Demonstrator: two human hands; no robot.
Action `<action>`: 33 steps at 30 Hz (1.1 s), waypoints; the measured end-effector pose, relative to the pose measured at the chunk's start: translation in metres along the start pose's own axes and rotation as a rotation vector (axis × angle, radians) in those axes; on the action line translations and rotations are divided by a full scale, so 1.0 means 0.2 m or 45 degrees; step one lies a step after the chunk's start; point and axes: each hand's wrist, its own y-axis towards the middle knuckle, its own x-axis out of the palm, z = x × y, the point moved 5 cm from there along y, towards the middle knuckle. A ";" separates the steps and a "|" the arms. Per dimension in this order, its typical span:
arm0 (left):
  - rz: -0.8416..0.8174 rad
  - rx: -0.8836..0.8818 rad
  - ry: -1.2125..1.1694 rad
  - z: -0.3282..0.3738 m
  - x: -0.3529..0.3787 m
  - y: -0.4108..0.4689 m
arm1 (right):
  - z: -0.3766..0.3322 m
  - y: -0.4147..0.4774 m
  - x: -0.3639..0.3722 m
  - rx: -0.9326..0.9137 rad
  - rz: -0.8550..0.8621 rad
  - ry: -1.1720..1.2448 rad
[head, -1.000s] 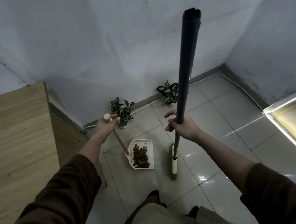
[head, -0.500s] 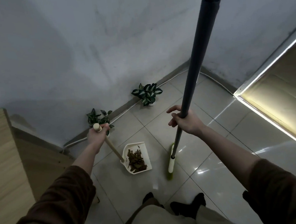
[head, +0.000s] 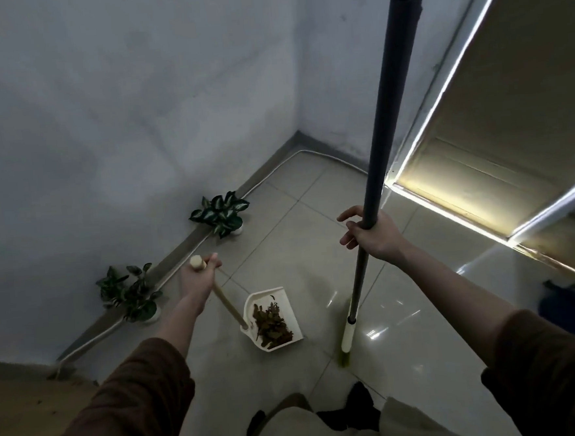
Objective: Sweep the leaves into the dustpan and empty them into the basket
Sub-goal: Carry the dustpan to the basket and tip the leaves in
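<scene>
Two potted plants (head: 130, 295) by the left wall, left hand (head: 198, 278) gripping the wooden handle (head: 229, 305) near its top, brown leaves (head: 271, 324) heaped in the cream dustpan (head: 263, 299), right hand (head: 378, 240) wrapped round the upright broom (head: 387, 149) pole, two fingers sticking out

Looking like a home's room corner: showing glossy floor tiles (head: 281, 242) at centre, leafy pot plant (head: 220, 213) and second pot plant (head: 130, 295) beside grey wall (head: 103, 128) at left.
</scene>
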 end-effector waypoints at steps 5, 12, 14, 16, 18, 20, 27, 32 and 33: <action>-0.085 0.048 0.014 0.25 0.47 -0.04 | 0.21 0.02 -0.39 0.033 0.124 0.074; -0.187 0.160 0.053 0.64 1.15 -0.16 | 0.48 -0.01 -0.92 0.051 0.321 0.074; -0.237 0.211 0.054 0.76 1.35 -0.20 | 0.57 -0.03 -1.07 0.063 0.389 0.097; -0.274 0.280 0.057 0.87 1.53 -0.25 | 0.66 -0.04 -1.22 0.076 0.456 0.118; -0.323 0.335 0.067 0.97 1.70 -0.30 | 0.74 -0.06 -1.34 0.092 0.520 0.132; -0.402 0.363 0.072 1.06 1.87 -0.33 | 0.83 -0.08 -1.47 0.124 0.592 0.150; -0.625 0.519 -0.022 1.38 2.44 -0.49 | 1.14 -0.21 -1.83 0.251 0.829 0.217; -0.739 0.647 -0.019 1.59 2.86 -0.64 | 1.35 -0.28 -2.10 0.308 0.971 0.270; -0.759 0.686 -0.004 1.64 2.95 -0.67 | 1.39 -0.29 -2.16 0.329 1.005 0.288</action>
